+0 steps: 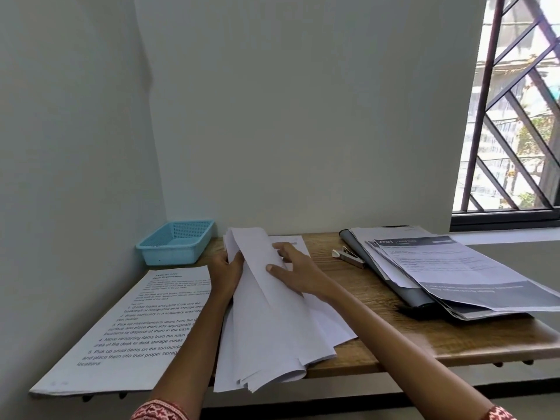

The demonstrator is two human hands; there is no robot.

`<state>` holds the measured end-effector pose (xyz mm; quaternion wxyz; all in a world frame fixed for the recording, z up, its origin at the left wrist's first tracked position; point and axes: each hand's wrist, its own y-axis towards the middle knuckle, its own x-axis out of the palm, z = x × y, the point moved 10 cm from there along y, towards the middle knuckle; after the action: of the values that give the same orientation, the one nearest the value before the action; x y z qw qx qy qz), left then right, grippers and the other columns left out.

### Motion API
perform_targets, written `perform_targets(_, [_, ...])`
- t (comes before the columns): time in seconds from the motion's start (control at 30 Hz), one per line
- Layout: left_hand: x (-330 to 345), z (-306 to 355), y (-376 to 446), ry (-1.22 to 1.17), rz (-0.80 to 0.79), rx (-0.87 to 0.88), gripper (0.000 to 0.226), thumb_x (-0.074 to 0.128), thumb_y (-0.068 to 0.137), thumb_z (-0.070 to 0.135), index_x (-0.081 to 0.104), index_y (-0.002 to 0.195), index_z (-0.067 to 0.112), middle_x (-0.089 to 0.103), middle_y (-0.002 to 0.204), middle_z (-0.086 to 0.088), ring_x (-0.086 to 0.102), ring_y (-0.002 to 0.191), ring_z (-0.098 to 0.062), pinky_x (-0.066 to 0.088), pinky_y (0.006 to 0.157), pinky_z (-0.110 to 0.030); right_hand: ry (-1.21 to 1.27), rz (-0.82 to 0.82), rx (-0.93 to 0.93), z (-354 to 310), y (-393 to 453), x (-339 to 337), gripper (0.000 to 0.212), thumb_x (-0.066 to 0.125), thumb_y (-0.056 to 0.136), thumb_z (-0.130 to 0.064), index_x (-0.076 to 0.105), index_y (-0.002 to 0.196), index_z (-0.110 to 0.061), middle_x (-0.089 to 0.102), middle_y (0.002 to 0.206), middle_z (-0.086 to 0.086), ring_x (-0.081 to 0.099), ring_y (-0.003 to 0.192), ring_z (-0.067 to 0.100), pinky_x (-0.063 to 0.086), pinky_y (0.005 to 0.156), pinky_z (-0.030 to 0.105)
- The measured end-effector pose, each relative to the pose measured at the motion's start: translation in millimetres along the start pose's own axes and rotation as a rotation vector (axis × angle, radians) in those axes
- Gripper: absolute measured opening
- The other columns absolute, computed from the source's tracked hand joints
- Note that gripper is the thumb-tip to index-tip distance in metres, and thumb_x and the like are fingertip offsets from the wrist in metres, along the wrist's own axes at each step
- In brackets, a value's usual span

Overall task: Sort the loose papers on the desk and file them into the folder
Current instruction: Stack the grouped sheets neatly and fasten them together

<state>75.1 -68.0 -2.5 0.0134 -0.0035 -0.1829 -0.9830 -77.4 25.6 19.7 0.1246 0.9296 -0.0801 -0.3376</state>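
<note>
**Squaring the loose sheets before they go to the folder**

At the centre of the wooden desk lies a fanned pile of blank white papers, its near edges hanging just past the desk's front. The left hand grips the pile's left side at the far end, fingers curled round a lifted, curling sheet. The right hand lies on top with fingers spread flat, pressing the sheets down. The two hands sit close together, the raised sheet between them.

The step looks like gathering and ordering this pile. To do it well, keep the right palm steady as an anchor while the left draws the splayed edges in, then lift the bundle and tap it square.

The folder, dark grey, sits at three o'clock under a stack of printed pages; those may need moving aside first. A printed instruction sheet lies at nine o'clock, a blue basket at eleven, and a stapler at two o'clock.
</note>
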Motion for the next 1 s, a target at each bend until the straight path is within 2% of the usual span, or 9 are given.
perform_targets(0.1, [-4, 4, -1, -0.030, 0.058, 0.015, 0.033, 0.060, 0.090, 0.028, 0.048, 0.060, 0.020, 0.055, 0.067, 0.000, 0.049, 0.064, -0.012, 0.041, 0.068, -0.029, -0.198, -0.014, -0.073, -11, 6, 14, 0.059, 0.060, 0.090, -0.039, 0.038, 0.140, -0.018, 0.044, 0.142, 0.005, 0.041, 0.130, 0.023, 0.033, 0.103, 0.029])
perform_targets(0.2, [-9, 21, -10, -0.139, 0.146, 0.021, 0.030, 0.045, 0.099, 0.025, 0.041, 0.072, 0.037, 0.049, 0.086, 0.016, 0.050, 0.076, 0.001, 0.041, 0.080, -0.016, -0.350, -0.063, -0.056, -7, 12, 32, 0.066, 0.060, 0.089, -0.043, 0.033, 0.144, -0.018, 0.033, 0.148, 0.008, 0.027, 0.137, 0.027, 0.028, 0.111, 0.040])
perform_targets(0.27, [-3, 16, -10, -0.098, 0.075, 0.006, 0.026, 0.053, 0.095, 0.024, 0.047, 0.070, 0.028, 0.055, 0.079, 0.007, 0.056, 0.069, 0.004, 0.046, 0.068, -0.013, -0.316, -0.058, -0.059, -10, 12, 33, 0.070, 0.059, 0.090, -0.044, 0.028, 0.146, -0.017, 0.030, 0.151, 0.008, 0.026, 0.138, 0.026, 0.026, 0.110, 0.037])
perform_targets(0.37, [0, 6, -6, -0.014, 0.007, -0.007, 0.006, 0.063, 0.088, 0.014, 0.065, 0.090, 0.008, 0.066, 0.090, -0.011, 0.065, 0.084, -0.025, 0.052, 0.075, -0.032, -0.075, 0.057, -0.039, -5, 10, 8, 0.060, 0.048, 0.098, -0.037, 0.025, 0.147, -0.011, 0.037, 0.149, 0.009, 0.038, 0.135, 0.025, 0.029, 0.102, 0.024])
perform_targets(0.47, [-1, 5, -4, -0.027, 0.021, -0.018, 0.021, 0.062, 0.088, 0.012, 0.065, 0.105, 0.000, 0.064, 0.096, -0.008, 0.062, 0.086, -0.022, 0.049, 0.077, -0.031, -0.141, 0.208, 0.141, 40, 9, -29, 0.057, 0.045, 0.099, -0.036, 0.029, 0.144, -0.006, 0.040, 0.146, 0.011, 0.039, 0.133, 0.027, 0.032, 0.102, 0.032])
perform_targets(0.6, [0, 5, -5, -0.055, 0.009, -0.018, 0.020, 0.061, 0.089, 0.012, 0.064, 0.107, 0.004, 0.064, 0.097, -0.007, 0.061, 0.087, -0.022, 0.048, 0.077, -0.030, -0.022, 0.332, 0.342, 82, 3, -56, 0.053, 0.066, 0.088, -0.023, 0.042, 0.131, -0.002, 0.052, 0.128, 0.014, 0.049, 0.118, 0.028, 0.037, 0.086, 0.027])
perform_targets(0.7, [1, 9, -6, -0.065, 0.012, -0.007, 0.020, 0.060, 0.089, 0.011, 0.063, 0.108, 0.005, 0.063, 0.098, -0.005, 0.060, 0.088, -0.020, 0.046, 0.077, -0.029, 0.048, 0.471, 0.339, 82, 2, -77, 0.035, 0.077, 0.073, -0.010, 0.060, 0.104, -0.009, 0.063, 0.101, 0.010, 0.059, 0.095, 0.025, 0.046, 0.081, 0.030])
perform_targets(0.8, [0, 10, -6, -0.074, 0.021, 0.012, 0.018, 0.060, 0.089, 0.009, 0.063, 0.107, 0.008, 0.062, 0.098, -0.004, 0.059, 0.087, -0.019, 0.044, 0.077, -0.027, 0.015, 0.528, 0.293, 73, 1, -85, 0.023, 0.080, 0.066, -0.010, 0.063, 0.080, -0.015, 0.066, 0.080, 0.003, 0.064, 0.083, 0.023, 0.052, 0.074, 0.033])
perform_targets(1.0, [-2, 8, -4, -0.058, 0.037, 0.015, 0.021, 0.060, 0.089, 0.009, 0.063, 0.109, 0.002, 0.062, 0.096, -0.005, 0.060, 0.087, -0.020, 0.045, 0.076, -0.028, -0.198, 0.533, 0.080, 38, -5, -84, 0.003, 0.064, 0.079, -0.007, 0.064, 0.078, -0.010, 0.064, 0.074, 0.001, 0.050, 0.073, 0.014, 0.030, 0.062, 0.026])
